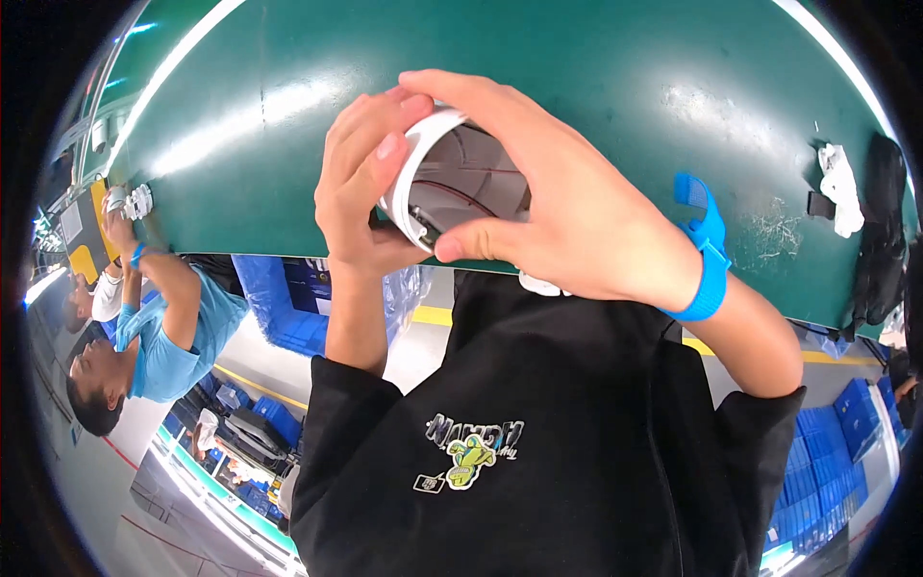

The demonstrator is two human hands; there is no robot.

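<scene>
Both hands grip a white round plastic housing [411, 183] above the near edge of the green table. Its opening is turned toward the right palm, showing a glossy, greyish inside and a small dark part by the lower rim. My left hand [361, 183] curls around the housing's left side, with fingertips over the white rim. My right hand [577, 207] closes on it from the right, with the thumb at the lower rim and fingers across the top. Under my right hand, part of a small white thing [543, 286] shows, too covered to name.
The green tabletop [615, 87] spreads ahead. At its right lie a white cloth-like item [841, 188] and a black bag-like thing [880, 231]. To the left, a person in a light blue shirt [173, 356] works at the table. Blue crates [817, 471] stand lower right.
</scene>
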